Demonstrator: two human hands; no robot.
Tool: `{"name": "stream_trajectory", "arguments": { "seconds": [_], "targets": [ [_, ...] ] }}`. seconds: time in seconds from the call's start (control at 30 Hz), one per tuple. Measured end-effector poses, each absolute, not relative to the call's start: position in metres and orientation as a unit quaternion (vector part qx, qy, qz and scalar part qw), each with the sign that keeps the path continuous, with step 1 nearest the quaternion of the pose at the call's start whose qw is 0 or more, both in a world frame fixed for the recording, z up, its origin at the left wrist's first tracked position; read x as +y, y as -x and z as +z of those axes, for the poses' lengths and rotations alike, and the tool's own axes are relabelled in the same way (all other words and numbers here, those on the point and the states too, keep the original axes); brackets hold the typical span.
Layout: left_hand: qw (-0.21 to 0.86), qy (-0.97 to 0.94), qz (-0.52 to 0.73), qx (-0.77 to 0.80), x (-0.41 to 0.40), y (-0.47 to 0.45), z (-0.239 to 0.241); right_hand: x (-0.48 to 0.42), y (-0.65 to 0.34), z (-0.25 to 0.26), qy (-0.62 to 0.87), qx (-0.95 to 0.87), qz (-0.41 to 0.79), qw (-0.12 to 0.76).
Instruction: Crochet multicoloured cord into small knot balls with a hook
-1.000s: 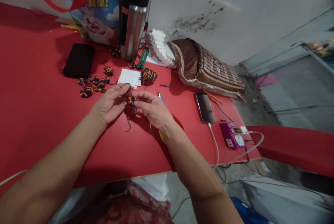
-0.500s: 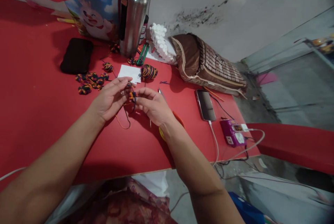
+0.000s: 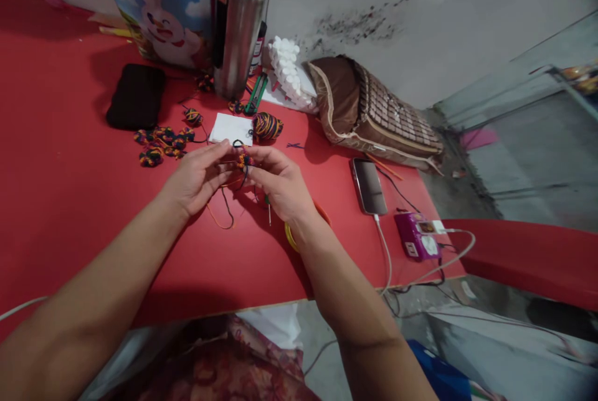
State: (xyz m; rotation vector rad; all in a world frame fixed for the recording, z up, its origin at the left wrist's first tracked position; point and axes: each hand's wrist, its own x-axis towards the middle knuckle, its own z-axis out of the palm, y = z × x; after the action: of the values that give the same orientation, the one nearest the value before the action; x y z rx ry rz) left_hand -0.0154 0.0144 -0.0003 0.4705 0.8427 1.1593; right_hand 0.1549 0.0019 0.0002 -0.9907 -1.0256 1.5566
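Observation:
Between my two hands is a small piece of multicoloured yarn work (image 3: 244,159) in orange, dark blue and purple. My right hand (image 3: 280,184) pinches it between thumb and fingers. My left hand (image 3: 199,178) is closed at its left side, fingertips on the yarn. Loose yarn tails (image 3: 227,208) hang down to the red table. Just beyond my fingers are a white paper (image 3: 228,127) and a ball of the same yarn (image 3: 267,126). Several yarn flowers (image 3: 163,142) lie to the left, near a smaller yarn ball (image 3: 192,116). A thin metal-tipped tool (image 3: 269,211) lies under my right hand.
A steel bottle (image 3: 240,40), a printed bag (image 3: 172,27) and a green cutter (image 3: 256,94) stand or lie at the back. A dark case (image 3: 136,96) is left. A brown cushion (image 3: 374,108), a charging phone (image 3: 369,186) and a purple power box (image 3: 415,237) are right.
My right hand has shifted slightly up and the yarn piece has been raised and turned. A dark yarn loop now shows above the fingers. My left hand stays nearly in place.

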Motion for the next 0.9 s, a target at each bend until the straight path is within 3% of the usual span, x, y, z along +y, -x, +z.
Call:
{"name": "stream_trajectory", "arguments": {
  "seconds": [0.27,0.67,0.9],
  "targets": [
    [0.676,-0.243,0.561,0.412,0.012,0.014,0.003,0.002,-0.16,-0.001,0.447,-0.448,0.65,0.422],
    [0.731,-0.28,0.445,0.435,0.009,0.017,0.006,0.005,-0.171,0.005,0.417,-0.44,0.656,0.449],
    [0.76,-0.262,0.443,0.397,0.012,0.021,0.003,0.0,-0.17,0.018,0.46,-0.444,0.588,0.495]
  ]
}}
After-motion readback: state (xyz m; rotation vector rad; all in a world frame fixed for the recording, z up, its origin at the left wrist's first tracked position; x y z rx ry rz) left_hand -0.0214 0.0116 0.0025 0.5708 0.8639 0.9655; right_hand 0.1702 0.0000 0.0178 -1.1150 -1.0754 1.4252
